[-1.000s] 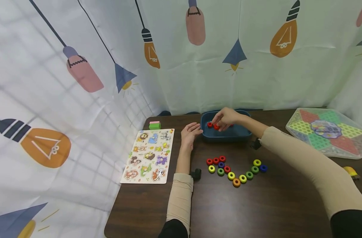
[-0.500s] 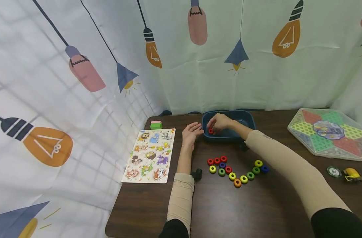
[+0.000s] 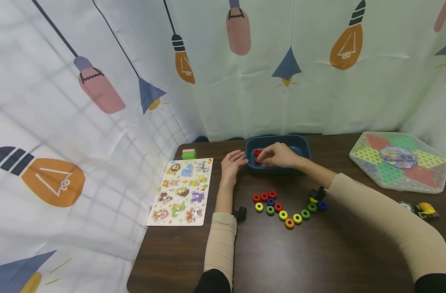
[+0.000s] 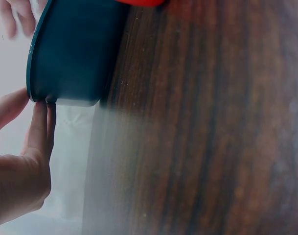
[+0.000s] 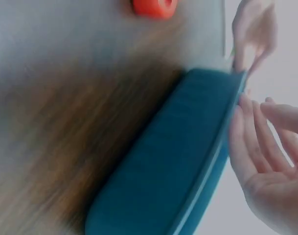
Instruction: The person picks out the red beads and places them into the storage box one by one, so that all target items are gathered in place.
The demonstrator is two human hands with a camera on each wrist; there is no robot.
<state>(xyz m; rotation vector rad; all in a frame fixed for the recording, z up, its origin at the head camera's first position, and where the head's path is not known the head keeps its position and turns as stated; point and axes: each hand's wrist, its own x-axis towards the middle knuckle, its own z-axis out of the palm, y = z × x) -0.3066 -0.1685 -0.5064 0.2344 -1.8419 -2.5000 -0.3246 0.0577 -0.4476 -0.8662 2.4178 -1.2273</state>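
A dark blue tray stands at the table's back edge, with red rings at its left end. My left hand touches that end from outside; its straight fingers meet the wall, thumb at the rim, in the left wrist view. Over the tray's front side hovers my right hand, fingers loosely bent just right of the red rings. Nothing shows between its thumb and fingers in the right wrist view, where the hand is beside the rim. It partly hides the tray's inside.
Coloured rings lie in a curved line before the tray. An animal puzzle board and green-pink blocks are at left. On the right are a clear-lidded board game box and a yellow toy.
My right hand moved to the tray's left end with a red ring, let it go there and drew back a little to the right. The left hand stays at the tray's end.
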